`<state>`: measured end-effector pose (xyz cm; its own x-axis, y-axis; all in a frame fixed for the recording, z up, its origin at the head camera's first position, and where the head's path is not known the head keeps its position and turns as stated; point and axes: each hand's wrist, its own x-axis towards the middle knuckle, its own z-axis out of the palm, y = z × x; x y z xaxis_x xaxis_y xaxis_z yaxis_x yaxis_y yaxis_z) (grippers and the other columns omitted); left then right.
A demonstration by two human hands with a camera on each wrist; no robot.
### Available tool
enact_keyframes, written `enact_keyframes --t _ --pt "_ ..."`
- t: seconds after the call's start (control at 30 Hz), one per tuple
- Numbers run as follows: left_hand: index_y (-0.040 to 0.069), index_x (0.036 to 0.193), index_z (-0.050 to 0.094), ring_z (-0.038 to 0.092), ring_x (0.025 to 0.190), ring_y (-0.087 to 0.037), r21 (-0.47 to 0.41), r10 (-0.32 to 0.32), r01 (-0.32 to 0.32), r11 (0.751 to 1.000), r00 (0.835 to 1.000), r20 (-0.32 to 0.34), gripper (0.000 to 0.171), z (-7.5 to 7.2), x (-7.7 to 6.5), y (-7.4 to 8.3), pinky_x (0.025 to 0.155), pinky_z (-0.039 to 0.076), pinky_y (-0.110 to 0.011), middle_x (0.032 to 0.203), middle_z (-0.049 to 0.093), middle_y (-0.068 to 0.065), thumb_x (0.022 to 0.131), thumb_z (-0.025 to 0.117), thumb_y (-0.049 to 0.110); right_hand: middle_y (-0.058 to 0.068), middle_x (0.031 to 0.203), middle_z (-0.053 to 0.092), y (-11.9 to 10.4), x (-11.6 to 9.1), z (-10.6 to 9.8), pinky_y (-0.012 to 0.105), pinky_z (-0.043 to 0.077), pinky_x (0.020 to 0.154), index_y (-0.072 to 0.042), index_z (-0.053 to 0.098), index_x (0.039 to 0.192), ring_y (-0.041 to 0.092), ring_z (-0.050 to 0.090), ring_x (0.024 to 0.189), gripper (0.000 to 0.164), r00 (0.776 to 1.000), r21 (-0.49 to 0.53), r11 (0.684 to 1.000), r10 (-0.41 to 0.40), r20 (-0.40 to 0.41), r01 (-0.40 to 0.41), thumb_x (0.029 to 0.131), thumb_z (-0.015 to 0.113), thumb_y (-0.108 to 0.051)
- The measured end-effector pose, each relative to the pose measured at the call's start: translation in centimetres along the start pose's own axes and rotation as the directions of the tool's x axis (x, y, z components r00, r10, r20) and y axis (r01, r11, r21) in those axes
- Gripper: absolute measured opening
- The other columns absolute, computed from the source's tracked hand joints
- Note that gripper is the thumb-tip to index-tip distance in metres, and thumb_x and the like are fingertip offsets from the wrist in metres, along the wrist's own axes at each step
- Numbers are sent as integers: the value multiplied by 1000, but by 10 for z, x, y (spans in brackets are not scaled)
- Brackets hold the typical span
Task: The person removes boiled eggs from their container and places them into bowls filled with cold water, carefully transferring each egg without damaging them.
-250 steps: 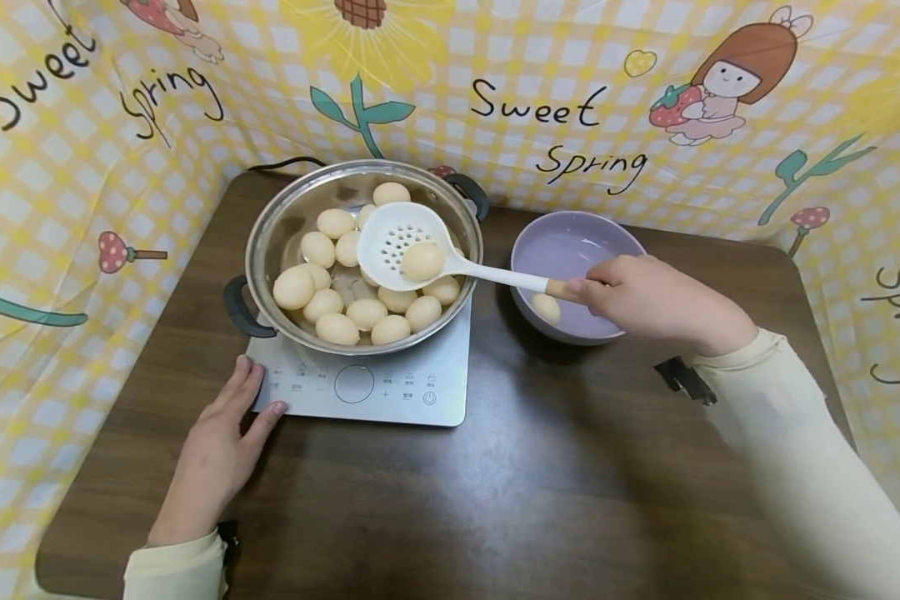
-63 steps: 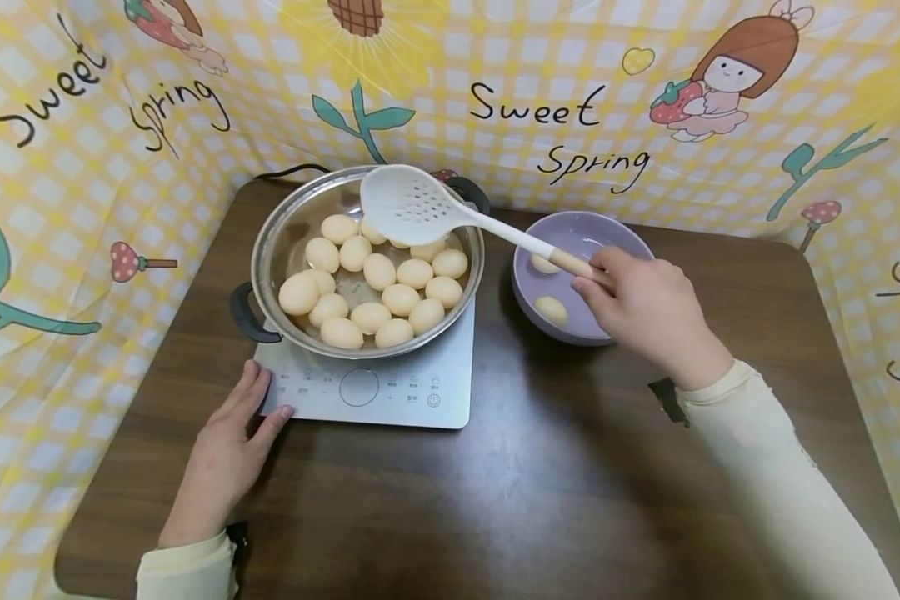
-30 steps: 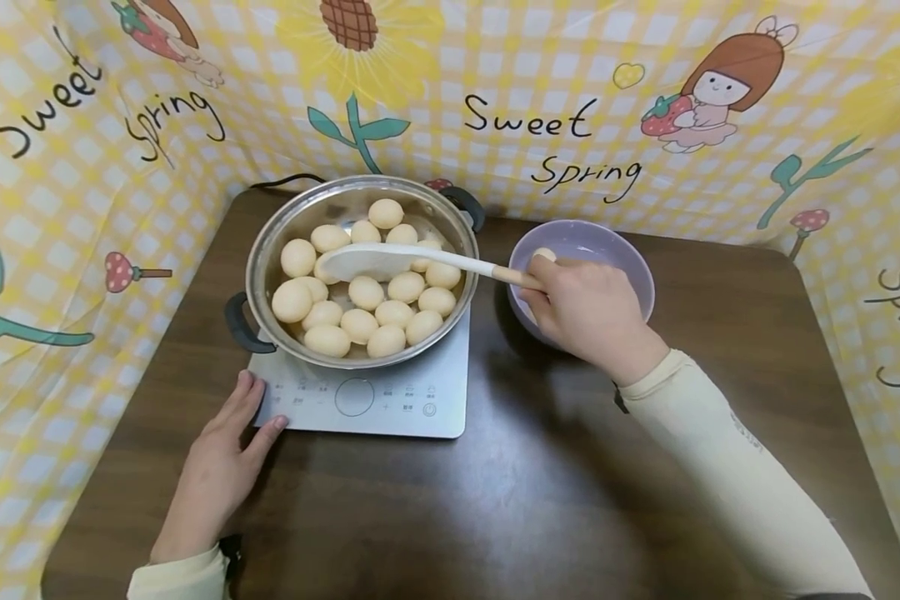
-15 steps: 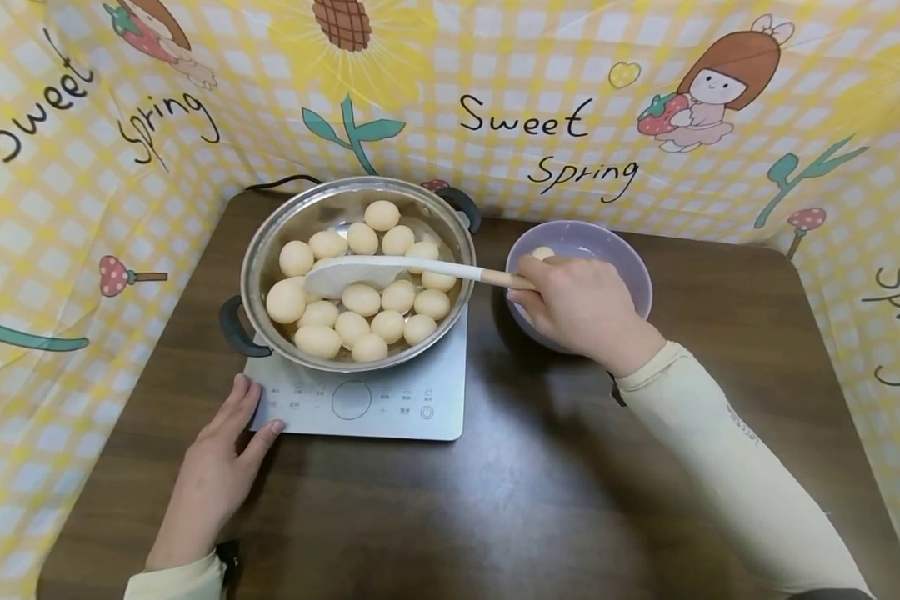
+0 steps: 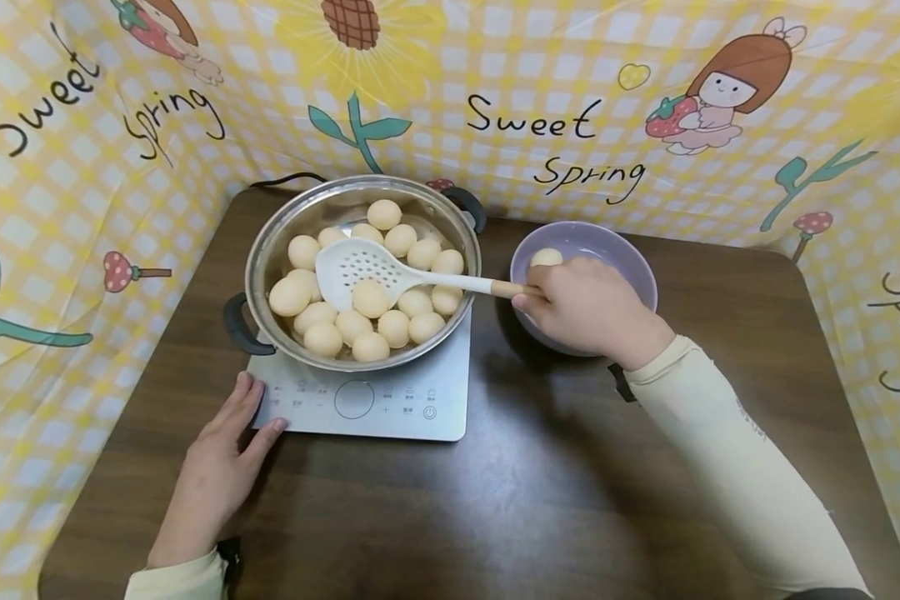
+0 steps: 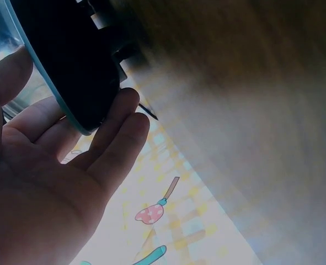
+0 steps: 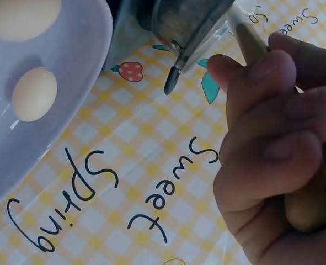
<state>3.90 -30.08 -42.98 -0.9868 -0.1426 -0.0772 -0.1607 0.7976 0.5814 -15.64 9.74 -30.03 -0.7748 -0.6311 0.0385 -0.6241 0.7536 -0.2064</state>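
My right hand (image 5: 588, 308) grips the wooden end of a white slotted spoon (image 5: 360, 262). Its perforated bowl is over the metal pot (image 5: 258, 250), with one pale egg (image 5: 371, 297) in it. Several more eggs (image 5: 322, 340) lie in the pot around the spoon. A purple bowl (image 5: 637, 258) stands under the right hand; the right wrist view shows two eggs in it, one of them a whole egg (image 7: 35, 94). My left hand (image 5: 213, 467) touches the near left corner of the induction cooker (image 5: 405, 404), its thumb and fingers along the edges.
The pot's dark side handles (image 5: 243, 321) stick out at left front and right back. A black cord (image 5: 288, 178) runs behind the pot. Patterned cloth (image 5: 555, 50) walls the back and sides of the brown table (image 5: 495, 517).
Eight seconds ago the spoon held an egg; it was empty two seconds ago. It has since dipped among the eggs, turned level and lifted one. The left hand stays at the cooker.
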Motion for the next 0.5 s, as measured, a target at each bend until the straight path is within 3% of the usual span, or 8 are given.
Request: enact_keyframes --t 0.5 --pt "3 157 31 23 147 -44 -10 2 -2 1000 1000 1 68 0 1 1 114 21 -65 165 17 -12 105 54 41 1 60 46 5 -1 -14 37 40 55 -11 66 82 23 47 56 29 989 86 995 28 147 -41 104 58 -28"
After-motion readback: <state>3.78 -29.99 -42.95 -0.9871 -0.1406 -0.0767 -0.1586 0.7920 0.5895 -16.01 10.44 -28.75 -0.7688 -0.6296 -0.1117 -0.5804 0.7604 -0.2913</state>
